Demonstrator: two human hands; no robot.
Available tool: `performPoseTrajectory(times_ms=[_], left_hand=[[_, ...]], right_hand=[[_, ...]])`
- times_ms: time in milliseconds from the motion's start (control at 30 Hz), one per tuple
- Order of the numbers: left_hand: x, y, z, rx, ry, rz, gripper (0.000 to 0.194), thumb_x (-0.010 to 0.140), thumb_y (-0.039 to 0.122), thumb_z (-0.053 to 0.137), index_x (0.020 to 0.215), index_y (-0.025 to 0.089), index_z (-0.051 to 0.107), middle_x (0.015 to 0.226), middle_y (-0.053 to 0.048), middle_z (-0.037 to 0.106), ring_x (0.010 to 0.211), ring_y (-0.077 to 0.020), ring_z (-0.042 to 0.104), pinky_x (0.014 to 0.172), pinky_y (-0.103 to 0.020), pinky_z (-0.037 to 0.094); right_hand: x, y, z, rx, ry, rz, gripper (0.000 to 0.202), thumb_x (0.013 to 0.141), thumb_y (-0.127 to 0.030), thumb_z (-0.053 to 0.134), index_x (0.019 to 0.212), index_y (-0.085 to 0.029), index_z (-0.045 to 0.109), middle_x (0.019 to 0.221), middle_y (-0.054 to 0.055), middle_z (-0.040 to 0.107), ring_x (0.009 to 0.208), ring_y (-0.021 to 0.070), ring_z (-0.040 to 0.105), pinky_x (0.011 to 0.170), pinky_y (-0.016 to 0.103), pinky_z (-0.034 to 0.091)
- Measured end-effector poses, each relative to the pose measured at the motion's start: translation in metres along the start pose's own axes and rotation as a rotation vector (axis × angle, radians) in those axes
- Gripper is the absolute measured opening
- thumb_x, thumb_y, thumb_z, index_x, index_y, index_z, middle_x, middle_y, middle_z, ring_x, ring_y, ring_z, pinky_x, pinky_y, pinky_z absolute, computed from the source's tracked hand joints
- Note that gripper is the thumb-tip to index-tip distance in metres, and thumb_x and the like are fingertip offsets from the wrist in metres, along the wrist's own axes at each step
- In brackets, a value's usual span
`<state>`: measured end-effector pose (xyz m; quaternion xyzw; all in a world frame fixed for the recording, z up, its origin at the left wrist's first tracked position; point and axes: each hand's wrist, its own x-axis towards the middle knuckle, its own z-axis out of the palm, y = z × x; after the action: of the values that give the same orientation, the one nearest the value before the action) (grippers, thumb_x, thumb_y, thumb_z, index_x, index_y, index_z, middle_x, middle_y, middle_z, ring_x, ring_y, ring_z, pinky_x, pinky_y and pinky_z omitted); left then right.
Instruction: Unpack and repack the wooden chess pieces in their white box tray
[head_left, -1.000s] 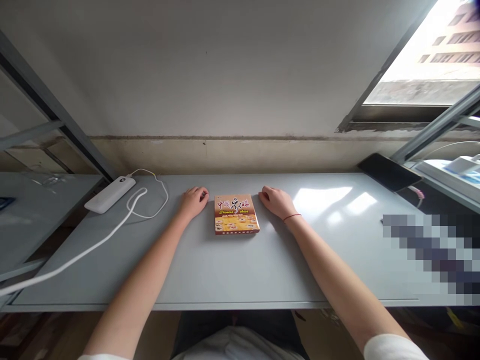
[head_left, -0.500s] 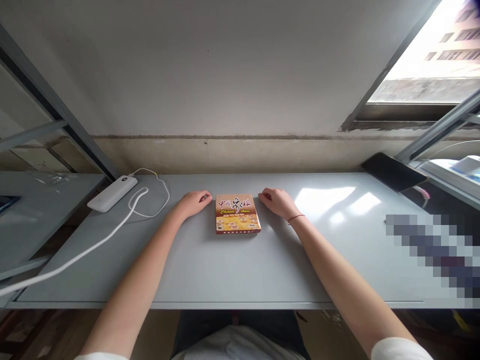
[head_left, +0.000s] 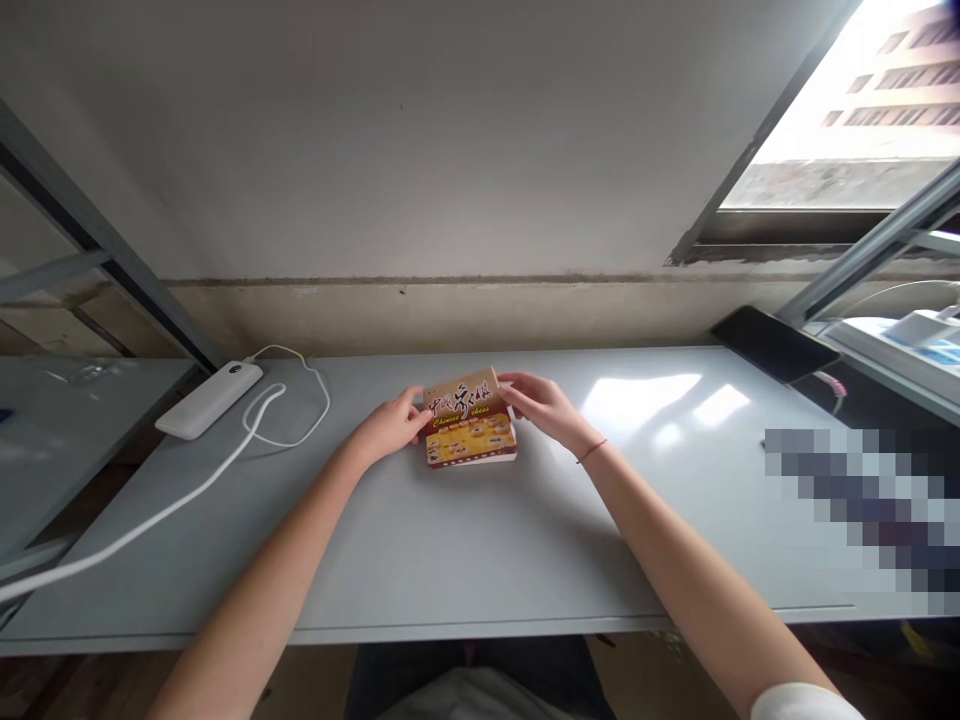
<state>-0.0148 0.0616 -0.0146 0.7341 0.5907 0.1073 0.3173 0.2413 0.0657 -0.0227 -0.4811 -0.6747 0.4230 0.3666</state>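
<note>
A brown and yellow Chinese chess box (head_left: 469, 425) sits in the middle of the grey desk, its printed cover tilted, with a white strip showing under the cover's front right edge. At the box's left side, my left hand (head_left: 391, 425) grips it between thumb and fingers. My right hand (head_left: 541, 405), a thin cord around its wrist, holds the upper right side the same way. The fingertips behind the box's edges are partly hidden.
On the left of the desk (head_left: 420, 570) lie a white power bank (head_left: 210, 398) and a thick white cable (head_left: 180, 505). A black phone (head_left: 776, 343) rests by the metal frame at the back right. A pixelated patch covers the right end.
Both hands have moved from beside the box onto its sides and closed on it. The cover has tilted, its right side rising. The view has shifted slightly.
</note>
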Motion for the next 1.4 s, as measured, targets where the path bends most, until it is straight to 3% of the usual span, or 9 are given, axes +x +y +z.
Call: performPoseTrajectory(times_ms=[200,367,500,633,800,933,1133,1233,1400], left_hand=[[-0.008,0.019,0.006,0.036,0.337,0.294,0.036,0.095,0.034,0.036,0.125,0.024,0.054,0.12,-0.009,0.053,0.11,-0.0214,0.057,0.096,-0.035,0.044],[-0.032,0.043,0.012,-0.02,0.266,0.502,0.076,0.078,0.053,0.064,0.143,0.035,0.029,0.154,-0.006,0.015,0.138,-0.0317,0.026,0.103,-0.043,0.041],[-0.04,0.052,0.013,-0.002,0.333,0.579,0.051,0.078,0.032,0.065,0.126,0.031,0.05,0.153,-0.004,0.019,0.132,-0.0289,0.038,0.1,-0.038,0.046],[-0.036,0.048,0.003,0.066,0.425,0.522,0.033,0.081,0.022,0.053,0.113,0.025,0.06,0.146,-0.005,0.033,0.116,-0.0231,0.055,0.094,-0.033,0.049],[-0.035,0.042,-0.012,0.191,0.454,0.465,0.032,0.085,0.022,0.044,0.111,0.026,0.063,0.144,-0.003,0.038,0.105,-0.0204,0.061,0.082,-0.03,0.053],[-0.035,0.036,-0.022,0.242,0.52,0.422,0.037,0.089,0.017,0.034,0.111,0.025,0.063,0.145,-0.005,0.035,0.086,-0.0143,0.064,0.078,-0.029,0.051],[-0.027,0.015,-0.035,0.296,0.629,0.212,0.015,0.085,0.028,0.046,0.089,0.02,0.059,0.126,-0.007,0.051,0.07,-0.014,0.061,0.079,-0.03,0.049],[-0.026,-0.001,-0.045,0.351,0.506,0.056,0.03,0.08,0.018,0.044,0.108,0.022,0.054,0.123,-0.008,0.052,0.088,-0.0208,0.063,0.084,-0.033,0.048],[-0.023,-0.018,-0.047,0.428,0.218,-0.195,0.04,0.085,0.033,0.045,0.123,0.023,0.052,0.128,-0.011,0.051,0.107,-0.0303,0.058,0.089,-0.041,0.047]], right_hand=[[-0.008,-0.024,0.019,0.348,0.052,-0.08,0.049,0.079,-0.05,0.063,0.114,-0.018,0.051,0.082,0.003,0.064,0.063,0.011,0.054,0.057,0.025,0.045],[-0.018,-0.038,0.028,0.364,0.019,-0.148,0.036,0.082,-0.046,0.062,0.108,-0.021,0.054,0.103,0.007,0.064,0.079,0.0143,0.061,0.064,0.026,0.05],[-0.019,-0.038,0.026,0.334,-0.063,-0.164,0.039,0.085,-0.045,0.058,0.116,-0.023,0.054,0.116,0.009,0.06,0.082,0.0139,0.061,0.067,0.026,0.051],[-0.009,-0.021,0.018,0.304,0.061,-0.13,0.04,0.083,-0.049,0.057,0.112,-0.02,0.053,0.087,0.004,0.064,0.061,0.0098,0.053,0.056,0.025,0.045],[0.003,0.005,0.004,-0.028,0.228,0.007,0.028,0.082,-0.042,0.055,0.092,-0.017,0.061,0.071,0.002,0.061,0.064,0.0131,0.055,0.057,0.025,0.041],[0.005,0.013,-0.003,-0.306,0.17,0.139,0.024,0.082,-0.036,0.052,0.093,-0.019,0.064,0.078,0.004,0.067,0.069,0.0154,0.059,0.059,0.025,0.04],[0.005,0.013,-0.009,-0.329,0.038,0.242,0.03,0.082,-0.033,0.051,0.102,-0.017,0.065,0.074,0.004,0.069,0.063,0.0139,0.057,0.055,0.023,0.039],[0.005,0.015,-0.012,-0.303,-0.05,0.272,0.028,0.081,-0.033,0.051,0.096,-0.015,0.067,0.07,0.004,0.067,0.053,0.0104,0.049,0.05,0.021,0.036],[0.003,0.011,-0.015,-0.203,-0.139,0.289,0.026,0.079,-0.032,0.053,0.09,-0.014,0.069,0.067,0.003,0.064,0.048,0.0079,0.042,0.045,0.02,0.033]])
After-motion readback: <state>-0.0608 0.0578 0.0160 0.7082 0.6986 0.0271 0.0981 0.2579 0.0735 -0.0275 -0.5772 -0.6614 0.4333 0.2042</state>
